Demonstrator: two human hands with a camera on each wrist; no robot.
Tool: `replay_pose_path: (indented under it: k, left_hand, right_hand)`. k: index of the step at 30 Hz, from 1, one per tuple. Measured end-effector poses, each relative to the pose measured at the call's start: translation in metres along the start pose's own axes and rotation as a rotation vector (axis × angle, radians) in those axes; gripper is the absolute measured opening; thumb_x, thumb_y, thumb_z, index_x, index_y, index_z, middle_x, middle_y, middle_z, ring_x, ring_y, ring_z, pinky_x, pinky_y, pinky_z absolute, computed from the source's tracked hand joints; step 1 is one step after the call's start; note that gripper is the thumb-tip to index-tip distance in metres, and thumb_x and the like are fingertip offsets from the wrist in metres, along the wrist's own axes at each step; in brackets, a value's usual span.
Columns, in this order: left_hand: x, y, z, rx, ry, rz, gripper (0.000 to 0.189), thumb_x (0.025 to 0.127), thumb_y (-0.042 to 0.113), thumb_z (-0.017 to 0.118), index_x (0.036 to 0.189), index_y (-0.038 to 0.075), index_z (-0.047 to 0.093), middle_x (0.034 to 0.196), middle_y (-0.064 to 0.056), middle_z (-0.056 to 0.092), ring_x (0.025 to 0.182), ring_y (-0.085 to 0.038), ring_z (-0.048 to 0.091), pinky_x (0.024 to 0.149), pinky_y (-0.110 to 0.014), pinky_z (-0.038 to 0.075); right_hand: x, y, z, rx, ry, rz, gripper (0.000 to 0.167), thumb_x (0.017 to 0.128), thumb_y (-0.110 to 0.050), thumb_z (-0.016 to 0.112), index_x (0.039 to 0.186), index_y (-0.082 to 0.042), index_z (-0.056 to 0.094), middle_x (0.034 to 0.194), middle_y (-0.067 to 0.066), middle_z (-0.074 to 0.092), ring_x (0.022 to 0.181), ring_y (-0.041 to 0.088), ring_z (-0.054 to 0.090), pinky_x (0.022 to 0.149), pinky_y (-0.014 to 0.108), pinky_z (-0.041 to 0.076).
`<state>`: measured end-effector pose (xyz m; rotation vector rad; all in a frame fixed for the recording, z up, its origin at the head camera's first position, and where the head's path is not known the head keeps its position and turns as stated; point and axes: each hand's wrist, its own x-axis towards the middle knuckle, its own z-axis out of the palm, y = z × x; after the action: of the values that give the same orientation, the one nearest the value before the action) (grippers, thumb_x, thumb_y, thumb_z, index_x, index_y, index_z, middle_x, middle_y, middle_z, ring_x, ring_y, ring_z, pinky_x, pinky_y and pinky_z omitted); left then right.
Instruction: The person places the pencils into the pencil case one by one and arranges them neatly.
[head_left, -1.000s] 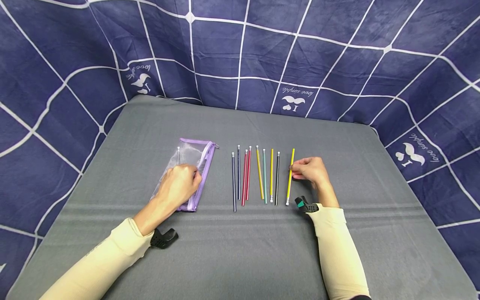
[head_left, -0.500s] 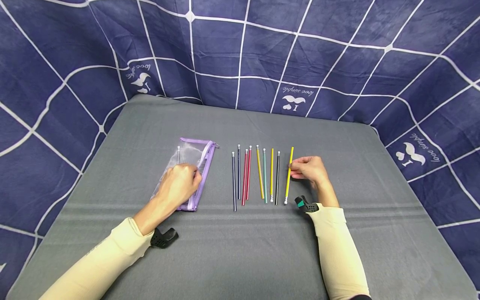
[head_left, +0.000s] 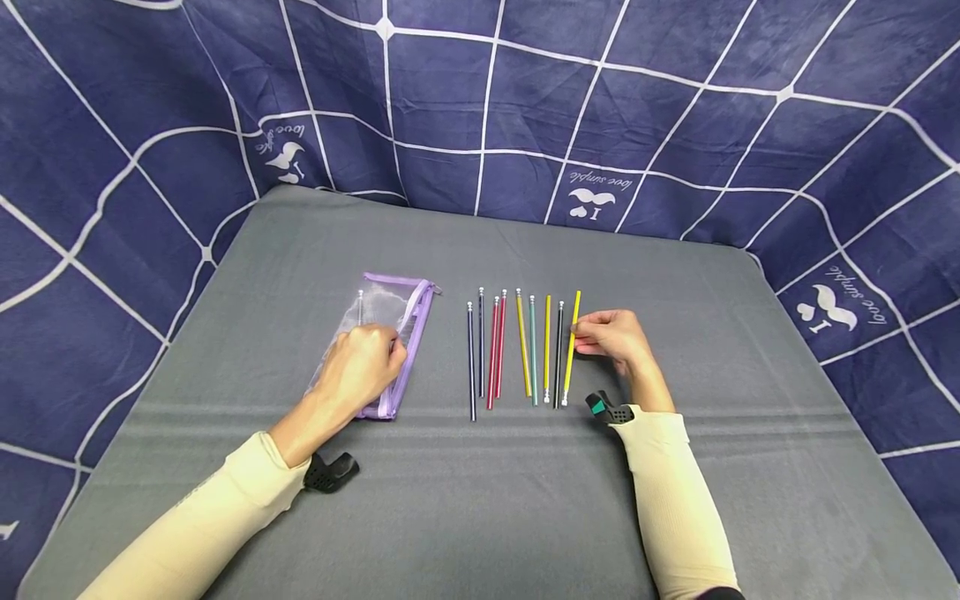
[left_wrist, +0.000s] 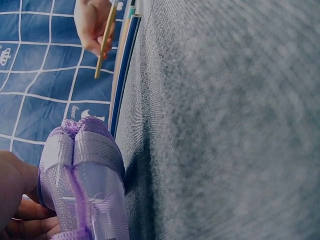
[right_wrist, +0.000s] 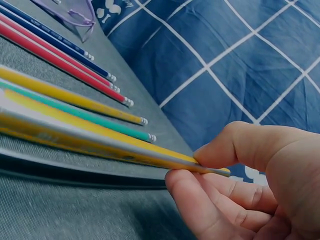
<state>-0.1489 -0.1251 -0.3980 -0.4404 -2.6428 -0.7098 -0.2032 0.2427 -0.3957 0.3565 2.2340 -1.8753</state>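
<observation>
My right hand (head_left: 615,340) pinches a yellow pencil (head_left: 570,358) between thumb and fingertips, its eraser end toward me. In the right wrist view this pencil (right_wrist: 105,135) slants over the row, with the black pencil (right_wrist: 75,172) beside it. To the left, my left hand (head_left: 358,360) grips a clear mesh pencil pouch (head_left: 405,367) with purple zip edging. Curled fingers (left_wrist: 32,220) show at the pouch's side in the left wrist view. One silver-tipped pencil (head_left: 360,307) shows through the mesh; the hand hides the middle of the pouch.
Between the hands, pencils lie in a row on the grey cloth (head_left: 480,500): dark blue (head_left: 472,367), red (head_left: 492,358), yellow (head_left: 523,350), green (head_left: 533,358), another yellow (head_left: 547,342) and black. A blue white-lined curtain (head_left: 450,100) rises behind the table.
My right hand has moved left with the yellow pencil, bringing it close beside the black pencil at the row's right end. The left hand stays on the pouch.
</observation>
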Motion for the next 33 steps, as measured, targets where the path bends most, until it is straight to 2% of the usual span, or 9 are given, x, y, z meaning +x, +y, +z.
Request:
replay_pose_path:
  k: [16, 26, 33]
  left_hand:
    - [0.002, 0.001, -0.001, 0.005, -0.015, 0.004, 0.03, 0.082, 0.006, 0.058, 0.055, 0.013, 0.048, 0.059, -0.004, 0.05, 0.05, -0.027, 0.048, 0.048, -0.049, 0.046]
    - [0.001, -0.002, -0.001, -0.009, -0.01, 0.008, 0.032, 0.081, 0.005, 0.058, 0.053, 0.013, 0.046, 0.058, -0.005, 0.049, 0.05, -0.027, 0.047, 0.047, -0.048, 0.046]
    - [0.001, -0.001, 0.0, -0.002, -0.024, -0.006, 0.03, 0.081, 0.005, 0.058, 0.055, 0.013, 0.047, 0.059, -0.005, 0.05, 0.05, -0.027, 0.049, 0.048, -0.049, 0.046]
  right_hand:
    - [0.003, -0.004, 0.021, 0.052, -0.045, 0.01, 0.013, 0.084, 0.009, 0.063, 0.097, 0.011, 0.059, 0.069, 0.004, 0.067, 0.056, 0.01, 0.066, 0.057, 0.024, 0.055]
    - [0.006, -0.007, 0.048, 0.055, -0.085, 0.012, 0.011, 0.083, 0.01, 0.062, 0.093, 0.009, 0.059, 0.067, 0.004, 0.066, 0.054, 0.01, 0.065, 0.056, 0.023, 0.055]
    - [0.008, -0.006, 0.062, 0.034, -0.098, 0.0, 0.014, 0.083, 0.009, 0.063, 0.096, 0.011, 0.06, 0.067, 0.005, 0.066, 0.054, 0.011, 0.065, 0.056, 0.024, 0.055]
